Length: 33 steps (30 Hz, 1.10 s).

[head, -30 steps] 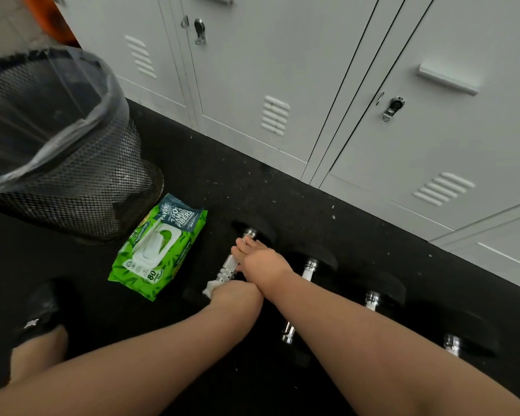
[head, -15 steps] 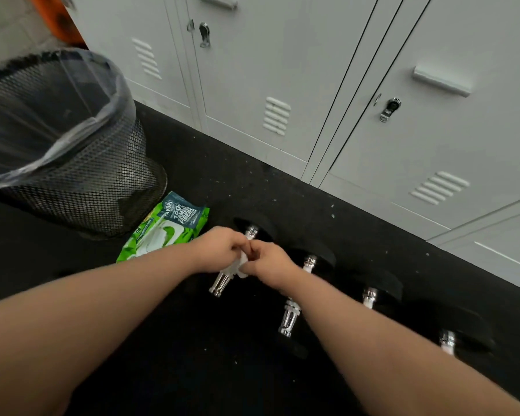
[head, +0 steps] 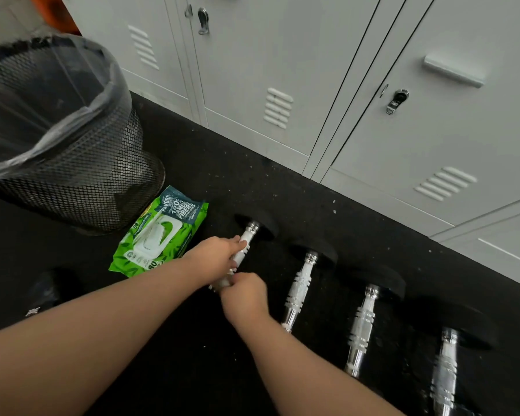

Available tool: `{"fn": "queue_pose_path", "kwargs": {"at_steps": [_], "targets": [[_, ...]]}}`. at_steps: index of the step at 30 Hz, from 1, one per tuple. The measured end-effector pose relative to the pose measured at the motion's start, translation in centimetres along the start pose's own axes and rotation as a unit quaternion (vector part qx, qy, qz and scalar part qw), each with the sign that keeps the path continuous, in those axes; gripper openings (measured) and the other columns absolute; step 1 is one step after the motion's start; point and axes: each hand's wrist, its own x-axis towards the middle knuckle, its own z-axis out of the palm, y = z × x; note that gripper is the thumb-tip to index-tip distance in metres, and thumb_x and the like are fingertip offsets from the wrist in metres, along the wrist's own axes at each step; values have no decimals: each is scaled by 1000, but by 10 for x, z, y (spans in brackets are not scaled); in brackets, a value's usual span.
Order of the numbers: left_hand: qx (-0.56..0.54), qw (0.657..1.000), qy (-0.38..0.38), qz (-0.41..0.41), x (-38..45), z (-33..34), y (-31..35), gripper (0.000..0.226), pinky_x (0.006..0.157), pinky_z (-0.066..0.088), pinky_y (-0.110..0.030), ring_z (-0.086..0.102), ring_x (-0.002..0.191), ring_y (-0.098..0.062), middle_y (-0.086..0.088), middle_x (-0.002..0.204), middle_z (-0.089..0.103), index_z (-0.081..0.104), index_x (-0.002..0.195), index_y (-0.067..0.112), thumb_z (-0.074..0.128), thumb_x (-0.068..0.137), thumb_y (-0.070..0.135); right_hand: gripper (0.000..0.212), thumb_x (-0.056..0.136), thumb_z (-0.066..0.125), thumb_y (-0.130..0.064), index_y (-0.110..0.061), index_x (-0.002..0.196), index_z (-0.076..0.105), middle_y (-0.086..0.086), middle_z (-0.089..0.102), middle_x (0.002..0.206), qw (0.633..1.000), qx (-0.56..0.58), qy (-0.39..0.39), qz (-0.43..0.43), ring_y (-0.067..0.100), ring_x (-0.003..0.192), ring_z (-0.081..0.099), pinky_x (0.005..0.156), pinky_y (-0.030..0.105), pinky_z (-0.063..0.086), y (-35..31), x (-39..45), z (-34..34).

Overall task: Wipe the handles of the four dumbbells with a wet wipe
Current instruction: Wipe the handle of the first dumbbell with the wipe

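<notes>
Four dumbbells with chrome handles and black heads lie side by side on the black floor. My left hand (head: 216, 256) curls round the handle of the leftmost dumbbell (head: 248, 234), fingertips near its far head. My right hand (head: 243, 292) is fisted at the near end of that handle. A scrap of the white wet wipe (head: 221, 284) shows beside its thumb; most of the wipe is hidden. The second dumbbell (head: 300, 280), third dumbbell (head: 362, 322) and fourth dumbbell (head: 446, 364) lie untouched to the right.
A green pack of wet wipes (head: 159, 232) lies left of the dumbbells, lid closed. Behind it stands a black mesh bin (head: 72, 175) with a clear liner. Grey lockers (head: 282, 70) run along the back. A dark shoe (head: 42, 292) is at the lower left.
My left hand has slid up the leftmost handle toward its far head. My right hand has dropped to the handle's near end. The camera has moved closer.
</notes>
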Motion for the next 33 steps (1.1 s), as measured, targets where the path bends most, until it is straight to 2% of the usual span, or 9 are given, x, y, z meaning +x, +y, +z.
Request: {"fn": "queue_pose_path", "kwargs": {"at_steps": [3,7,10,14,18,23,26,28,33], "targets": [[0,1000,-9,-16,3,-1,-3,58,109,37,-32,41,134,-20,3,155,28,30,147,31,53,94,23,15,82,56,-13,-11,89,69,8,69,84,998,-54,7,-36,24,79,65,66,31,50,-9,2,6],[16,1000,-25,-7,4,0,-2,58,103,43,-35,50,126,-22,-2,149,39,29,147,31,51,94,23,21,82,56,-12,-17,62,53,-2,54,62,999,8,30,11,16,66,56,58,27,44,-13,11,-4],[0,1000,-19,-12,2,-1,-9,55,104,42,-33,50,126,-21,-1,149,40,31,146,32,50,96,23,13,86,56,-16,-6,85,65,2,59,72,999,-22,20,34,18,71,56,64,28,48,-15,12,-12],[23,999,-24,1,-1,-5,-6,56,109,38,-33,44,133,-22,1,156,26,28,148,29,50,96,22,37,85,63,-33,-4,108,62,8,69,107,991,-101,5,91,22,103,63,79,24,47,0,16,-24],[36,999,-24,18,5,-2,-6,56,107,39,-36,46,131,-24,-1,156,26,27,148,28,48,96,22,9,77,62,-19,-13,71,65,9,67,77,997,-19,4,70,27,77,64,74,38,54,3,21,3],[70,997,-38,25,0,0,-1,59,107,38,-38,44,132,-27,-6,158,20,20,150,23,47,97,22,14,84,57,-10,-2,85,68,16,70,88,983,105,39,144,25,71,64,55,22,46,6,39,10],[88,994,-49,32,-3,7,2,63,117,18,-33,19,146,-23,-8,160,5,7,152,16,41,100,19,16,85,51,5,2,75,64,14,59,66,904,365,21,221,18,44,54,42,20,42,1,44,5],[113,991,-55,37,-1,8,1,64,119,4,-38,4,148,-23,-10,160,4,2,151,11,39,99,15,23,88,48,7,-3,71,60,10,57,65,866,459,24,200,13,44,56,48,24,45,-3,53,-7],[40,998,-49,19,-1,16,-4,75,119,4,-37,3,148,-23,-7,160,0,-2,152,17,40,93,-3,17,82,62,-1,-7,95,72,3,69,77,920,335,176,102,15,72,65,67,26,54,-16,66,-29]]}}
